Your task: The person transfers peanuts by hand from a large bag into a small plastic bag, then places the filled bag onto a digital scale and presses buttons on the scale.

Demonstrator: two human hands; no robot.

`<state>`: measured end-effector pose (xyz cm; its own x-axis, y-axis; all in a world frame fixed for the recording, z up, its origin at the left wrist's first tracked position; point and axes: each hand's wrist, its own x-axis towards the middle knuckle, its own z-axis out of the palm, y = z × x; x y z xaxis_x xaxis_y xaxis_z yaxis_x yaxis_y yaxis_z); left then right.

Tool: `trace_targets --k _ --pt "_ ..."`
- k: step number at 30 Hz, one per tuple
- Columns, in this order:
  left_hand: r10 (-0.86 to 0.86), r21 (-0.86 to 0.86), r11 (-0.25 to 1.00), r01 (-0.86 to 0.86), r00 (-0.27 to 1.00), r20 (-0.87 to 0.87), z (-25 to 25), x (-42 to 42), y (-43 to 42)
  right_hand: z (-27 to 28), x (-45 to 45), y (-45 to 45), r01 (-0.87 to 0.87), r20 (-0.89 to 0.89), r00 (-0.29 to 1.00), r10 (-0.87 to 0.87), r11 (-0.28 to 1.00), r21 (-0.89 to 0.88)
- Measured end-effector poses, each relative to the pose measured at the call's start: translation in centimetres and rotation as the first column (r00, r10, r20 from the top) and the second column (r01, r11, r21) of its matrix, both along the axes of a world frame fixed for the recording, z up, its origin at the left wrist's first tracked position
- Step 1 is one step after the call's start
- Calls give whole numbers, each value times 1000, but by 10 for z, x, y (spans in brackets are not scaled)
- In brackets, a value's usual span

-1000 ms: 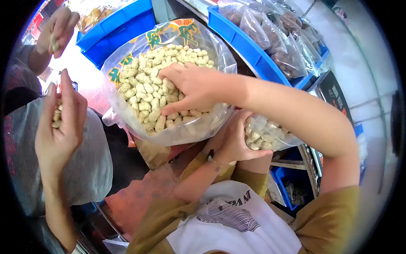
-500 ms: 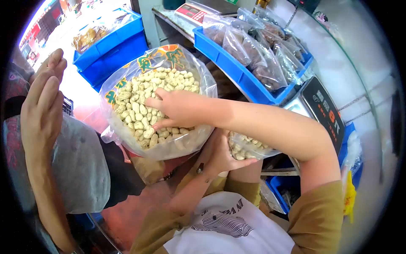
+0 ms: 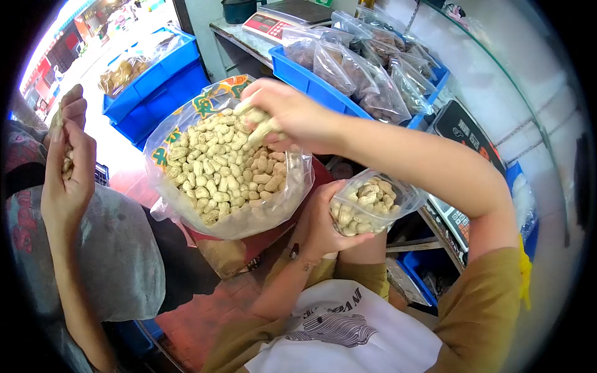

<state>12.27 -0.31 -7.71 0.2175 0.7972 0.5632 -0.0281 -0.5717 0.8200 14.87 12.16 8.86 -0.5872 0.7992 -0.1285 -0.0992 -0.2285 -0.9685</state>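
Note:
A large clear plastic bag (image 3: 295, 198) with green and orange print stands full of unshelled peanuts (image 3: 214, 165). Above its right side, my right hand (image 3: 289, 115) is closed around a few peanuts, raised off the heap. My left hand (image 3: 323, 214) grips the side of a small clear plastic bag (image 3: 407, 202), which is open at the top and partly filled with peanuts. This small bag is to the right of the large one, over my lap.
At left, another person's hands (image 3: 68, 168) hold some peanuts. Stacked blue crates (image 3: 155, 81) stand behind the large bag. A blue tray (image 3: 326, 81) holds zip bags of dark goods. Two scales, one red and white (image 3: 264, 25), one black (image 3: 463, 133), sit nearby.
My right hand has risen out of the heap, up and to the right, with peanuts in it. The small bag shows more fully now. The other person's hands have shifted slightly.

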Motion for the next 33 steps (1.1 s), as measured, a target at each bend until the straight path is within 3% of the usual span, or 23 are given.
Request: trace_targets --k 1,2,3,5,8,10,12,15,20,21,23,24,28,31,33 --pt "5 -3 1000 -5 1000 8 -4 0 -2 10 13 -4 23 -19 1000 -22 998 52" --pt "9 -7 1000 -9 1000 22 -7 3 -2 24 29 -7 -27 -81 996 24 999 -40" --pt "-4 -22 1000 5 999 41 -6 5 -3 41 38 -21 67 -73 995 -73 994 -87" --pt "-16 -45 999 18 999 37 0 4 -3 46 66 -28 41 -171 983 -59 993 -109" --pt "23 -23 999 -23 999 37 3 3 -2 50 96 -50 110 -181 974 -135 984 -139" --pt "62 -3 998 -62 997 33 -6 5 1 46 116 -63 112 -145 981 -126 988 -102" --pt "-5 -71 997 13 993 117 -5 7 0 40 130 -76 101 -109 988 -108 993 -65" --pt "-40 -87 995 57 981 192 -4 10 4 34 141 -91 191 116 972 -203 976 105" --pt "-40 -144 988 62 987 155 -7 11 -2 32 151 -106 18 437 875 -208 916 401" --pt "-41 -136 989 66 983 179 -9 11 -3 26 153 -104 -127 480 852 -208 808 575" --pt "-41 -117 991 70 973 228 -14 12 -1 14 158 -95 -409 552 799 -239 456 790" --pt "-40 -107 992 63 979 202 -13 11 -1 16 156 -99 -430 599 775 -203 526 734" --pt "-34 -77 996 44 991 132 -11 6 -2 19 153 -105 -530 700 708 -97 582 616" --pt "-44 -153 986 67 988 151 -14 6 -7 22 152 -105 -483 647 762 -44 626 612" --pt "-41 -144 988 63 988 148 -15 7 -8 23 154 -105 -464 586 810 -35 574 675"
